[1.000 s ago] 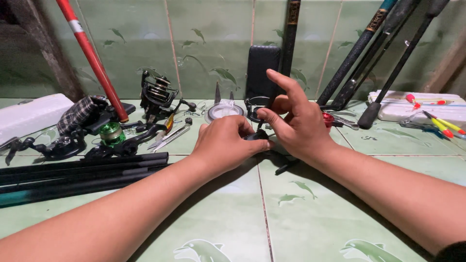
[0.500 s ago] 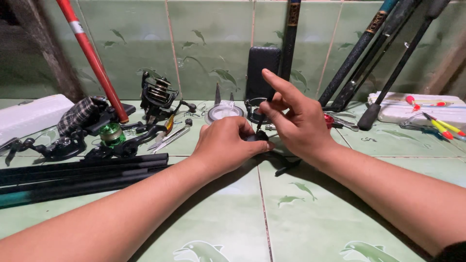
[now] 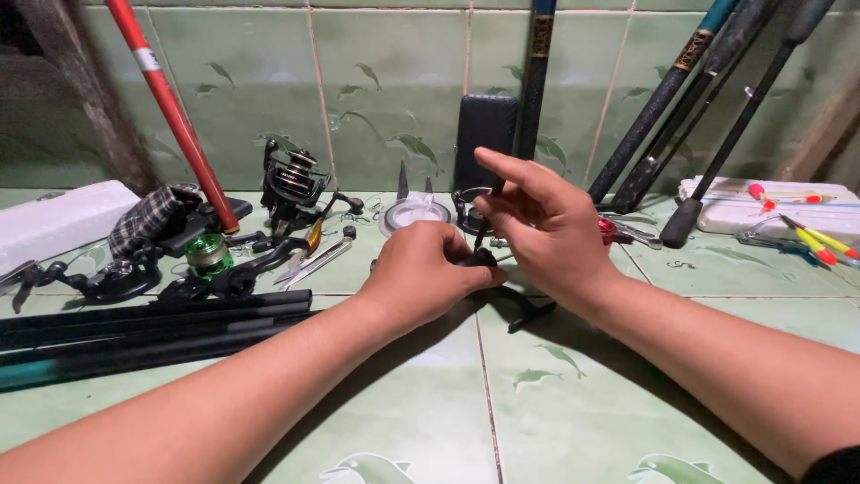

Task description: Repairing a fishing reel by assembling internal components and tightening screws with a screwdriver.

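My left hand [image 3: 430,273] is closed around a small black fishing reel [image 3: 484,260] on the green tiled floor; most of the reel is hidden under my fingers. Its black handle arm [image 3: 528,314] sticks out toward me. My right hand [image 3: 546,233] hovers just right of it, thumb and middle finger pinching a thin dark part that rises from the reel, index finger stretched out to the left.
Black rod sections [image 3: 152,327] lie at the left. Behind them are a green-spooled reel [image 3: 206,255], a black reel [image 3: 291,184], pliers [image 3: 313,262], a line spool [image 3: 414,213] and a black box [image 3: 485,134]. Rods [image 3: 672,108] lean on the tiled wall. A white tray [image 3: 770,211] holds floats.
My right hand has lifted slightly and its fingers have shifted on the thin part. My left hand stays on the reel.
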